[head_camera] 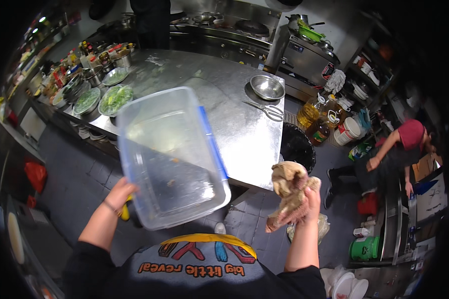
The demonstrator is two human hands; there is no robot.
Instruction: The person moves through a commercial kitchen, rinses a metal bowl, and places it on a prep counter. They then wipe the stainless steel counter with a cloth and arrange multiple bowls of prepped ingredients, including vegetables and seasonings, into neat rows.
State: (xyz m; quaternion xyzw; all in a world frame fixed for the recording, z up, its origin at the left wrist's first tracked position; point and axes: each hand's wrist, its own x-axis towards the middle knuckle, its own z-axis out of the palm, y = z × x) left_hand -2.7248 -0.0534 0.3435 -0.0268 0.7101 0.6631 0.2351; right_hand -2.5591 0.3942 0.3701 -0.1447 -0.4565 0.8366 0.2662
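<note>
My left hand (124, 190) grips the near left rim of a clear plastic storage box (172, 164) with blue side latches. The box is held tilted in the air, overlapping the near edge of the steel table, and I look into its inside. A few small orange and brown bits lie on its bottom. In my right hand (312, 203) is a bunched, stained tan cloth (290, 194), held to the right of the box and apart from it. The fingers behind the cloth are partly hidden.
Kitchen scissors (267, 110) and a steel bowl (267, 88) sit on the steel table (224, 80). Covered bowls of greens (116, 99) stand at its left. A lined bin (297, 145) and oil jugs (310, 112) are right of it. A person (409, 138) bends at the far right.
</note>
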